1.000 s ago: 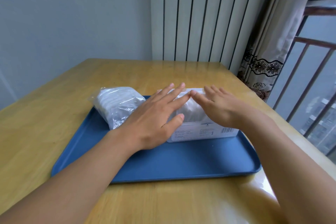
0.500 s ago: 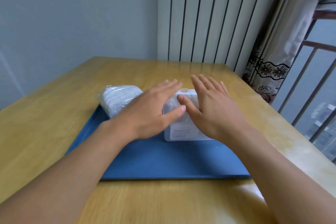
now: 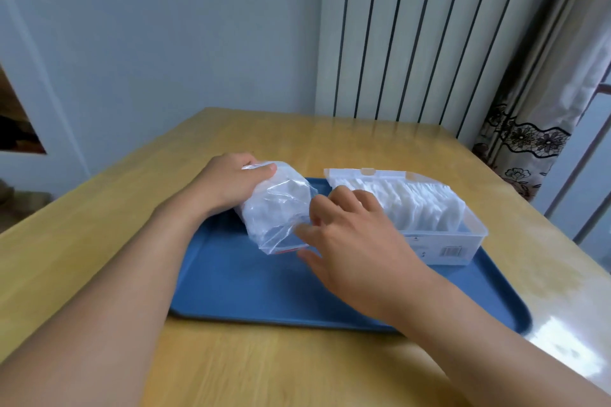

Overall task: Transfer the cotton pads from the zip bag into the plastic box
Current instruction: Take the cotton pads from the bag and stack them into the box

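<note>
The left hand (image 3: 231, 185) grasps the crinkled clear zip bag (image 3: 277, 208) of white cotton pads on the blue rectangular tray (image 3: 251, 287); the right hand (image 3: 350, 241) pinches its mouth. At three o'clock stands the clear plastic box (image 3: 463, 235), already holding pads.

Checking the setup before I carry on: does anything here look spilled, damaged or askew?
Nothing stands out. The zip bag lies on the blue tray, gripped by the left hand; the plastic box sits open beside it, pads standing in a row inside. No pads lie loose.
</note>
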Tool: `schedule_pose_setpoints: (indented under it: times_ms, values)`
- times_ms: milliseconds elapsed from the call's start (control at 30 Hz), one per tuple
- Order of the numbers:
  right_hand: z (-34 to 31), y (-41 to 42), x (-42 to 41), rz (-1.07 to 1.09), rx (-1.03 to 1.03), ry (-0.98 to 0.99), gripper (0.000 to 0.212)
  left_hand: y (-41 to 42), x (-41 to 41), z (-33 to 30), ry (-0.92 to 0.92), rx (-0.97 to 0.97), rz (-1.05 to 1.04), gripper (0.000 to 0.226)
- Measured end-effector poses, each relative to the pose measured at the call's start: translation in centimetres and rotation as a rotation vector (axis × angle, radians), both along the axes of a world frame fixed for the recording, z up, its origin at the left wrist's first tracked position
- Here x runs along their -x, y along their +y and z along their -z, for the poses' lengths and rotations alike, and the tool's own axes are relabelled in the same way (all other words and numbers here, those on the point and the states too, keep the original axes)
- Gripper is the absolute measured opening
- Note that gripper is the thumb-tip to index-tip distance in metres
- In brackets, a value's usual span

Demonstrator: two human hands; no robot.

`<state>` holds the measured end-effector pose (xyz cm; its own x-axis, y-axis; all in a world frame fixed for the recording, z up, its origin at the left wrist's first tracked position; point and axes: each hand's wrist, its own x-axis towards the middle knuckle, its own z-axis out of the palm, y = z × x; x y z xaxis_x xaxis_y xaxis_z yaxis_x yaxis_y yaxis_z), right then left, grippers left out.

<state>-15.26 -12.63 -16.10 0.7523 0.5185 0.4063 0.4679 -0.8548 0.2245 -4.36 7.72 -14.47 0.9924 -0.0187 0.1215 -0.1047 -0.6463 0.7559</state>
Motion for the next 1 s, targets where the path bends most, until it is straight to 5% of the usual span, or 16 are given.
schedule_pose_setpoints:
  times_ms: [267,567,833,1000]
  values:
    - [-1.1,1.6,1.4,0.007,-0.161,0.167,0.042,0.7,0.7,-0.8,0.046,-0.18,0.102,0.042]
    - [-2.2,1.4,2.1,-0.019,-0.243,0.363,0.068,0.3,0.9,-0.6,-0.05,-0.106,0.137,0.044]
    - [-0.9,0.6,1.3,-0.076,-0.726,0.343,0.044,-0.8,1.3,-0.8,-0.219,-0.002,0.074,0.022]
    - [-1.0,-0.1,0.8,-0.006,-0.716,0.335,0.033,-2.0,1.8,-1.1,-0.276,0.017,0.012,0.022]
